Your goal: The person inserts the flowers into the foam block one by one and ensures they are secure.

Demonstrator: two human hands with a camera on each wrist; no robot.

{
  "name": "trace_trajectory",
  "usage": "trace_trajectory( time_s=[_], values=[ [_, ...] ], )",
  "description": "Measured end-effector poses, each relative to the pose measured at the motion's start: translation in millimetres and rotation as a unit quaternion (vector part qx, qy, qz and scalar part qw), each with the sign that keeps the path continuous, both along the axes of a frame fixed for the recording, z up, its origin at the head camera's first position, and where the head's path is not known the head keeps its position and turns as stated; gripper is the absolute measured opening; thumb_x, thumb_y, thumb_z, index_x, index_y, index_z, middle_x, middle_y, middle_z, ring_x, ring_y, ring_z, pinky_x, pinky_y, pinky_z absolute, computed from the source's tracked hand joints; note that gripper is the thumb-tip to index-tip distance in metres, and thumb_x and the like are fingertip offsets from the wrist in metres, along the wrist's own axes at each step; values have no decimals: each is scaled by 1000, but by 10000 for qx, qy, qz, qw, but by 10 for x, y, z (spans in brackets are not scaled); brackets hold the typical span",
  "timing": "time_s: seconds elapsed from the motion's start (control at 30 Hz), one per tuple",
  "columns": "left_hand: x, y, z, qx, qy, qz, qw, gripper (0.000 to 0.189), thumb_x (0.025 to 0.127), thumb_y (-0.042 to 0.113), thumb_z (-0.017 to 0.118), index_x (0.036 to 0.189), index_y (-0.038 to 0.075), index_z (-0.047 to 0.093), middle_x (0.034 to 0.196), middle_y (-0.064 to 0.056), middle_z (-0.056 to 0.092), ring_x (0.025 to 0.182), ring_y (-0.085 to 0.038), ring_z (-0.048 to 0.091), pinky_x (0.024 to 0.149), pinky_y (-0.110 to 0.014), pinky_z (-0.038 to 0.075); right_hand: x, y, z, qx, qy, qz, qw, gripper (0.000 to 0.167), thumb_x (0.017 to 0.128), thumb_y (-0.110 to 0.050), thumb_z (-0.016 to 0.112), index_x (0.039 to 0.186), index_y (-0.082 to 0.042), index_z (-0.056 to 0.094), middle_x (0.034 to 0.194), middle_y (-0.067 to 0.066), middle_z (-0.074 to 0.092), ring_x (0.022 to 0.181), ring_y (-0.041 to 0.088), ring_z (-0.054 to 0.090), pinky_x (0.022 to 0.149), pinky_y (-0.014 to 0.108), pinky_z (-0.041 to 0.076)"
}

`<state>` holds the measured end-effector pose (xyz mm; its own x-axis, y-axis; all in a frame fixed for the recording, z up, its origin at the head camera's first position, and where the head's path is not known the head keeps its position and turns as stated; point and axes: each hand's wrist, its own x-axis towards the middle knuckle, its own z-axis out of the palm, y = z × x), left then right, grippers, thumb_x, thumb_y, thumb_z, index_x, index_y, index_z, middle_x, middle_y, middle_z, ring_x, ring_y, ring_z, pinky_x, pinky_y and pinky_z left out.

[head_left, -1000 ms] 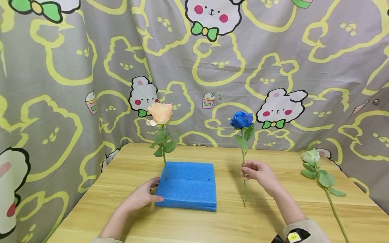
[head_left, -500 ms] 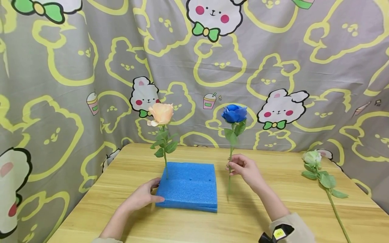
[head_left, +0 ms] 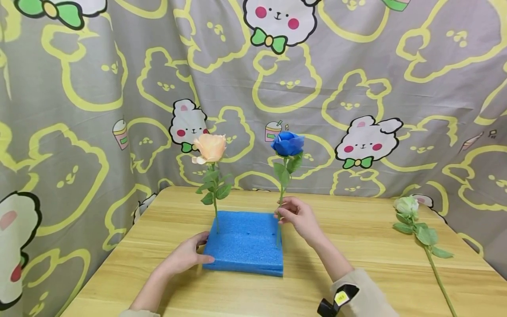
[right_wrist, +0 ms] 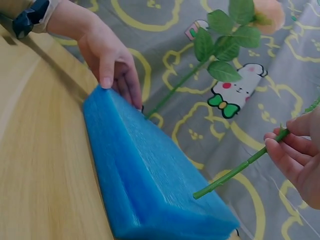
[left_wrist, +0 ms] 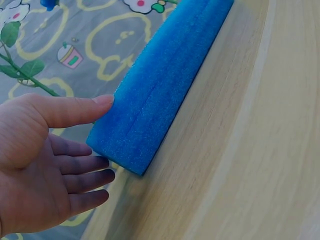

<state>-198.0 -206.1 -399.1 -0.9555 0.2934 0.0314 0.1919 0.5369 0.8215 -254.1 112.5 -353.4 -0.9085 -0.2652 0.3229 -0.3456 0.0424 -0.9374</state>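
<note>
Right of centre, the right hand (head_left: pixel 299 218) pinches the blue rose (head_left: pixel 288 144) upright, presumably to guide it; lower left, the left hand (head_left: pixel 184 255), fingers relaxed, touches the foam block (head_left: pixel 245 246), likely steadying it.

One left hand (head_left: pixel 185 254), on a left forearm (head_left: pixel 152 284) angled inward from the bottom of the head view: thumb (left_wrist: pixel 75 110) straight, spread from four fingers (left_wrist: pixel 85 180) lying side by side, relaxed, palm showing in the left wrist view. One right hand (head_left: pixel 299 219), on a right forearm (head_left: pixel 334 259) slanting inward from lower right: fingers curled, tips meeting thumb in a pinch.
</note>
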Motion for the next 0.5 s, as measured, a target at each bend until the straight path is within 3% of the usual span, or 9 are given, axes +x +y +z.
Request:
trace_trajectory(
  time_s=[0.3, 0.5],
  values=[
    [0, 4, 13, -25, -23, 9, 10000, 84, 75, 21, 76, 135, -16, 31, 136, -32, 37, 123, -45, 38, 100, -55, 31, -33, -280, 59, -4, -27, 102, 9999, 17, 88, -2, 60, 100, 10, 60, 90, 21, 64, 89, 41, 62, 69, 33, 55],
    [3, 2, 11, -79, 38, 16, 10000, 84, 75, 22, 76, 135, -16, 32, 135, -32, 39, 122, -45, 40, 99, -55, 32, -75, -444, 59, -163, 99, 71, 9998, 17, 88, 0, 60, 100, 12, 60, 90, 21, 64, 84, 31, 64, 70, 33, 55]
  ],
)
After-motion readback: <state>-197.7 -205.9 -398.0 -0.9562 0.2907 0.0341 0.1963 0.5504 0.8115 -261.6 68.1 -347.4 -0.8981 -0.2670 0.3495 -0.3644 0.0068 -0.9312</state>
